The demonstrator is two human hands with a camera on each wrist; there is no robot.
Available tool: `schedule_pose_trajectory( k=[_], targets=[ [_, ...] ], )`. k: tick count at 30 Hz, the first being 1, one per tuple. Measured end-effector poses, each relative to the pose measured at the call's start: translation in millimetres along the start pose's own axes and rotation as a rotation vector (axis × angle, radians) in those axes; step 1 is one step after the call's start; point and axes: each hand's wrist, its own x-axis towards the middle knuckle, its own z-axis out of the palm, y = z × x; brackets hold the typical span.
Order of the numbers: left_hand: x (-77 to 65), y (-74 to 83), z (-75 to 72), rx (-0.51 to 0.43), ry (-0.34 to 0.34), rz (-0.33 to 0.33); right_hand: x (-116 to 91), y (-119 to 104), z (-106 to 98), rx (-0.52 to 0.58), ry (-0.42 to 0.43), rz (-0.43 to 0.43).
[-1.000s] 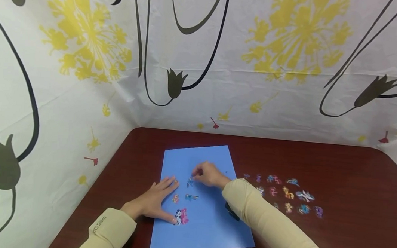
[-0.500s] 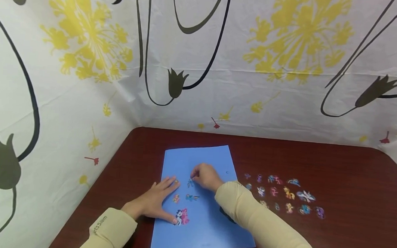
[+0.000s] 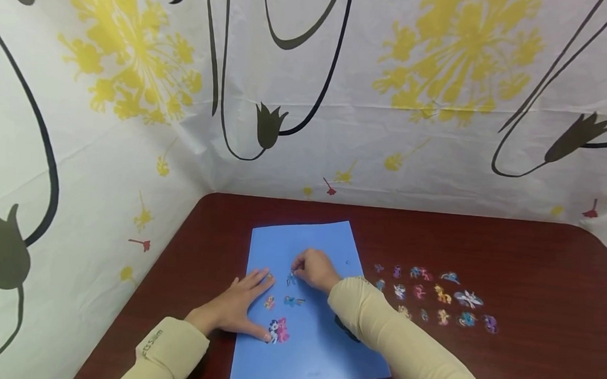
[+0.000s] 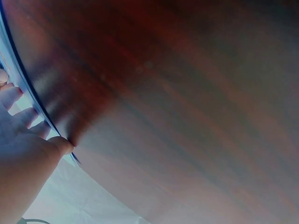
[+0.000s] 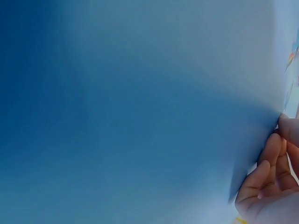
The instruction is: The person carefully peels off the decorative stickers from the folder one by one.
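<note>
My left hand (image 3: 232, 307) lies with spread fingers on the left side of a blue folder (image 3: 321, 350). Its thumb tip touches the edge of a white-and-pink pony sticker (image 3: 279, 330). At the folder's middle, my right hand (image 3: 316, 269) has curled fingers and pinches the upper edge of a small blue pony sticker (image 3: 291, 279), which meets the folder. Below that are a blue pony sticker with a rainbow tail (image 3: 293, 301) and a little orange-pink one (image 3: 269, 302). In the right wrist view, the thumb (image 5: 288, 128) and fingertips are close to the blue surface.
Several loose pony stickers lie in rows on the dark red-brown table (image 3: 546, 271) right of the folder, among them an orange pony sticker (image 3: 442, 294) and a purple pony sticker (image 3: 490, 323). A patterned white cloth (image 3: 299, 80) hangs behind and to the left.
My right hand has shifted very slightly left, and its sleeve has moved left, uncovering more stickers on the table. The left hand stays in place.
</note>
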Motion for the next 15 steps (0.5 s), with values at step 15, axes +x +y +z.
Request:
schedule_pose_trajectory(
  k=[15],
  targets=[
    [-1.6,2.3,-1.4,0.002,-0.006,-0.009,-0.5,0.6,1.7,-0.037,-0.001,-0.021]
  ],
)
